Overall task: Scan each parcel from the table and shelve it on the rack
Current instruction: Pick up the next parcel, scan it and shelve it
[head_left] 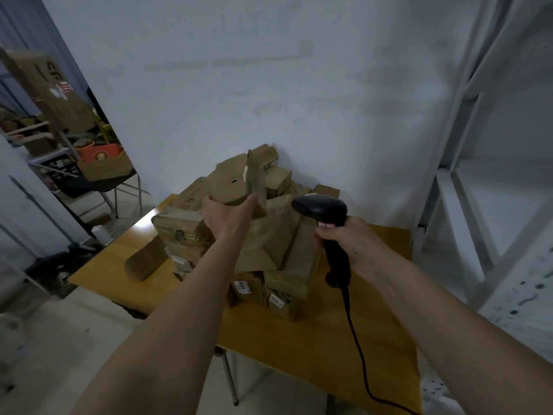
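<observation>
Parcels (pixel 254 235) in brown paper and cardboard lie heaped on a yellow wooden table (pixel 314 339) that stands against a pale wall (pixel 269 85). From the head camera, the left hand (pixel 227 217) reaches into the top of the heap and grips a brown box (pixel 230 184), fingers curled round its near edge with the thumb on the right side; the box seems to be lifted a little off the pile, though the blur makes that hard to judge. The right hand (pixel 353 241) is wrapped round the handle of a black scanner (pixel 321 209), whose head points left toward the held box and sits just beside it. A black cable (pixel 359 354) hangs from the scanner's handle and trails down over the table's near edge. One small parcel (pixel 146 260) lies apart at the left side of the table. The white metal rack (pixel 478 175) stands to the right of the table, near its far corner. Through a doorway on the left, shelves with boxes (pixel 51 91) show dimly.
</observation>
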A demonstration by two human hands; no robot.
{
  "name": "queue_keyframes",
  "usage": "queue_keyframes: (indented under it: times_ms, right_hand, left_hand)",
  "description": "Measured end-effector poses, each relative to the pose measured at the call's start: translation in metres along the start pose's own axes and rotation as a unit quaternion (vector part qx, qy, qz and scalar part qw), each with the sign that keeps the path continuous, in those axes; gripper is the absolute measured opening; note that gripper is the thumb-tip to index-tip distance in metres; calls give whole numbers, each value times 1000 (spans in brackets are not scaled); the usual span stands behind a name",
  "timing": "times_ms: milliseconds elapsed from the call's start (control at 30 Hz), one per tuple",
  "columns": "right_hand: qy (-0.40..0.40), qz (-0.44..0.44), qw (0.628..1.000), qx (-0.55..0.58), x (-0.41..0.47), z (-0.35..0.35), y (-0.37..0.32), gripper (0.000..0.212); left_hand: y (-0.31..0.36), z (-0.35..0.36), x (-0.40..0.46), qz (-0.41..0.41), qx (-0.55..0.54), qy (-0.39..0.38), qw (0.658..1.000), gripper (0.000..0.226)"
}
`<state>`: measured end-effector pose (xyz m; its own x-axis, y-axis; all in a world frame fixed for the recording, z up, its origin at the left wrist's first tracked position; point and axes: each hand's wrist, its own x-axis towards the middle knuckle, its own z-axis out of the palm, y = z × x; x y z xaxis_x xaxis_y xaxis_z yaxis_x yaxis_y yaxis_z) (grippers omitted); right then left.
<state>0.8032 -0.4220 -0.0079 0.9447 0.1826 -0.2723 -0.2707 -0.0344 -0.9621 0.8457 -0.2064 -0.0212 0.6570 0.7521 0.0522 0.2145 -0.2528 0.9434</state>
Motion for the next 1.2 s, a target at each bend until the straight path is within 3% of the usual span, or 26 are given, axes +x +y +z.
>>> queue_keyframes:
  times_ms: [100,167,267,433,600,733,900,1000,1100,1200]
  right_hand:
    - [11,-24,999,32,-10,-13,-8,9]
    - [15,-50,997,59,-18,-22,-12,11]
    - [7,-87,992,86,-31,-37,-13,10]
    - [-15,-136,986,94,-50,-57,-8,8]
    - [-42,-153,979,126,-65,-71,-4,12]
    - [-85,-142,977,136,-74,-80,1,15]
    - [-83,-136,979,130,-78,-94,5,19]
    - [-80,-134,979,130,-78,-101,8,19]
    - [-63,-143,982,105,-77,-102,10,19]
    - [-48,-151,984,86,-76,-102,11,21]
  left_hand:
    - [12,-3,-23,-83,-179,-118,973,73]
    - [16,-4,-41,-131,-267,-210,932,51]
    - [15,-2,-72,-199,-352,-279,871,34]
    - [5,1,-120,-304,-459,-322,770,39]
    - [-5,-1,-154,-299,-485,-365,737,44]
    - [-8,4,-174,-293,-458,-379,749,48]
    - [1,6,-181,-242,-408,-363,802,26]
    - [5,3,-178,-179,-371,-364,836,41]
    - [13,1,-181,-152,-333,-374,852,20]
    - [14,-2,-179,-121,-274,-404,864,37]
